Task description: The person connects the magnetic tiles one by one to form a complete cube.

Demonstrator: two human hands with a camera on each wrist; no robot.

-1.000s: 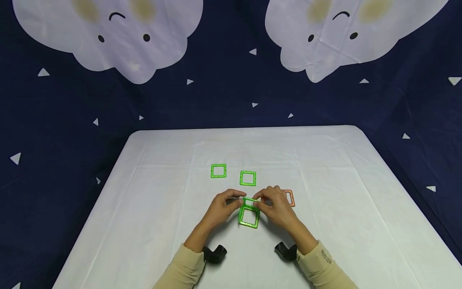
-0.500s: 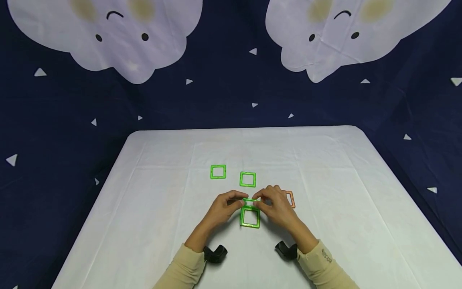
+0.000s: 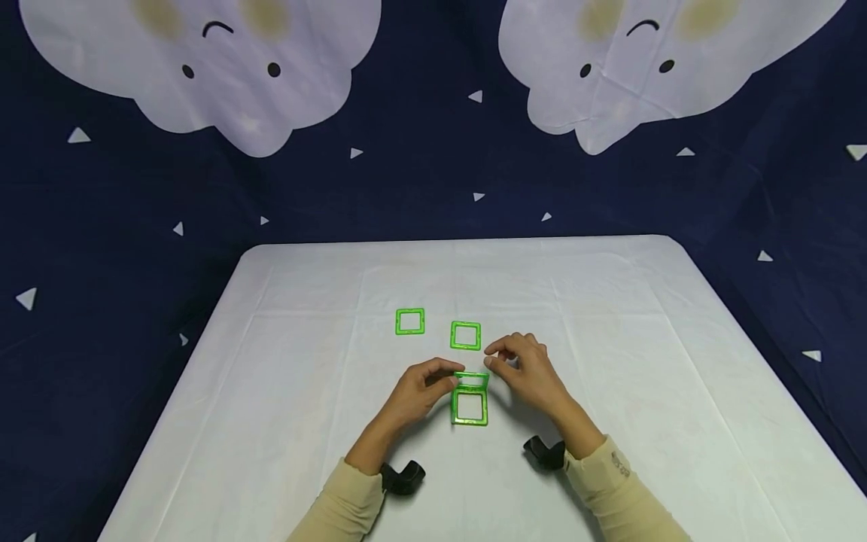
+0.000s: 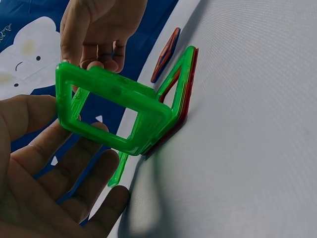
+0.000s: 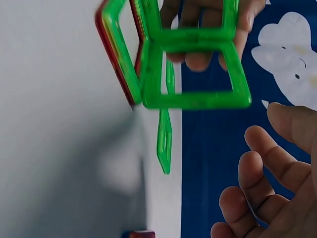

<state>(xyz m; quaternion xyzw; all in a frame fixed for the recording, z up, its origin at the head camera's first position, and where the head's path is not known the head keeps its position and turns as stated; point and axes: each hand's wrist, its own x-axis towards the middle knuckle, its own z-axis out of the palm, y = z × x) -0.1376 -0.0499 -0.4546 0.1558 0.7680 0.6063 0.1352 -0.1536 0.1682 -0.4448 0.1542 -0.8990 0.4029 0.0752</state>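
Here, left hand (image 3: pixel 416 388) pinched the joined green frames (image 3: pixel 470 390) by one side on the white table (image 3: pixel 670 391), right hand (image 3: pixel 528 370) hung just beside them, empty, fingers loosely bent, two loose green squares (image 3: pixel 465 347) lying flat beyond.

Joined green square plastic frames (image 3: pixel 470 389) between your left fingers (image 4: pixel 96 178) and right fingers (image 5: pixel 250 166), nearer the left. Behind, on your white worktop (image 3: pixel 339 452): loose green square plastic frame (image 3: pixel 465 347), second loose frame (image 3: pixel 409 332) further left. Orange plastic frame (image 4: pixel 159 64) to the right.
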